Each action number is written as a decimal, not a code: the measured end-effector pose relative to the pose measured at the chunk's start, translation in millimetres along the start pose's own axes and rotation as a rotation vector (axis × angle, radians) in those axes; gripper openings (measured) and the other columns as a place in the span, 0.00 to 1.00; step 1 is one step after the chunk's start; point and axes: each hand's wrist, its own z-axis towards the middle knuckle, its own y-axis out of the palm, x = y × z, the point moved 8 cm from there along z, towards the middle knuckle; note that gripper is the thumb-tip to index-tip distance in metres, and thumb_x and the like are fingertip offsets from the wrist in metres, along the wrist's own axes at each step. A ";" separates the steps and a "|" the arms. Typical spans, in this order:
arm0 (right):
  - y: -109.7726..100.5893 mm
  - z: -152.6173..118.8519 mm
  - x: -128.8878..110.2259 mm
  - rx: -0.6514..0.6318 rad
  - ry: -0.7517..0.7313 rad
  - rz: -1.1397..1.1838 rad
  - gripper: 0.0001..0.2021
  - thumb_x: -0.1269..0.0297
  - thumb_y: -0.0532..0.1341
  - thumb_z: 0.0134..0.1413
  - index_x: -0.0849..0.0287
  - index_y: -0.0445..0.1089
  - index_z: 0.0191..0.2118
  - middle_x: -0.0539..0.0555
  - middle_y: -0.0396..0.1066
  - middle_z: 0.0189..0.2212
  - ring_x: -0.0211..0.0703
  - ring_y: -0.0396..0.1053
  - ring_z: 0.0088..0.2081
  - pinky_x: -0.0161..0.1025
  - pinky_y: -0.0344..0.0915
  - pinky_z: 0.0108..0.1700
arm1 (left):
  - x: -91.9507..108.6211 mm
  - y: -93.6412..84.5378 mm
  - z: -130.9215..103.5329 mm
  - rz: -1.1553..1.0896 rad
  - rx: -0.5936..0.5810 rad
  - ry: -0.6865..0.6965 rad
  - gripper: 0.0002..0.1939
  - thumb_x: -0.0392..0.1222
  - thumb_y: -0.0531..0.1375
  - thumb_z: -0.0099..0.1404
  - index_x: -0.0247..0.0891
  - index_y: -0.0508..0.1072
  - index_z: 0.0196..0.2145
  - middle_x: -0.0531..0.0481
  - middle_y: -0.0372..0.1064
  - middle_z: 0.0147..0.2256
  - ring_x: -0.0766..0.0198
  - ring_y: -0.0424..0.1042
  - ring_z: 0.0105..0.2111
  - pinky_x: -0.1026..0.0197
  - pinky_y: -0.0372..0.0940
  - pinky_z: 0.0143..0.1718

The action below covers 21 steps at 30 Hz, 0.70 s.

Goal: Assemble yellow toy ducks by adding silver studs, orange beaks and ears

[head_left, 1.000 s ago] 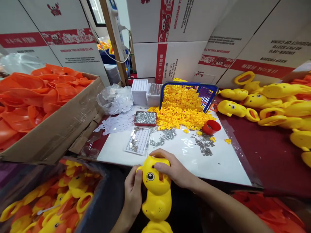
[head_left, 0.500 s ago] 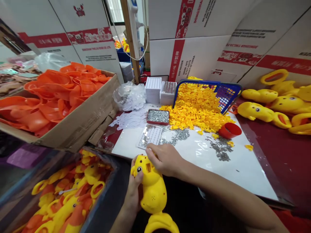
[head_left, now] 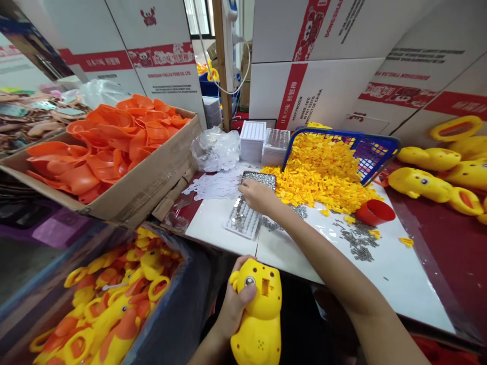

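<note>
My left hand (head_left: 235,306) is wrapped round a yellow duck-like toy body (head_left: 262,319), its thumb pressed beside the printed eye. The toy faces up, with a square opening in its head, several small holes and a dotted patch lower down. My right hand (head_left: 257,196) reaches over the table to a shallow dark-rimmed dish (head_left: 275,182) of small silver metal pieces. Its fingers are drawn together at the dish's left edge; what they pinch, if anything, is hidden. Just below lies a clear ridged plastic tray (head_left: 249,234) with silver discs (head_left: 239,213) on it.
A tipped blue basket (head_left: 380,147) spills small yellow parts (head_left: 323,187). Nearby are a red cup (head_left: 375,213) and scattered metal pieces (head_left: 359,241). Orange parts fill a carton (head_left: 152,172) at left, above a bin of toys (head_left: 122,309). Yellow toys (head_left: 422,183) lie at right.
My right hand has left the toy's head and moved up and away to the dish of metal pieces. My left hand holds the toy a little lower and further right in view.
</note>
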 end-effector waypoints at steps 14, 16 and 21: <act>21.3 -30.1 -24.4 0.117 -0.409 0.090 0.15 0.78 0.56 0.61 0.63 0.74 0.49 0.64 0.75 0.50 0.52 0.71 0.52 0.50 0.69 0.53 | 1.5 -4.5 19.1 -0.009 -0.056 0.107 0.37 0.55 0.76 0.44 0.42 0.66 0.47 0.50 0.68 0.38 0.64 0.70 0.32 0.62 0.66 0.35; 21.4 -30.9 -24.9 0.128 -0.419 0.096 0.14 0.78 0.56 0.62 0.63 0.75 0.48 0.65 0.75 0.50 0.53 0.71 0.52 0.52 0.69 0.53 | 1.6 1.2 16.4 -0.001 -0.064 0.085 0.38 0.55 0.77 0.43 0.42 0.66 0.47 0.49 0.69 0.39 0.62 0.70 0.33 0.61 0.66 0.36; 18.6 -32.1 -27.4 0.147 -0.433 0.097 0.15 0.75 0.52 0.65 0.63 0.75 0.48 0.67 0.75 0.49 0.56 0.71 0.50 0.54 0.70 0.51 | -1.4 9.3 13.5 0.013 -0.069 0.039 0.39 0.57 0.77 0.40 0.41 0.66 0.45 0.49 0.68 0.38 0.62 0.70 0.34 0.60 0.65 0.36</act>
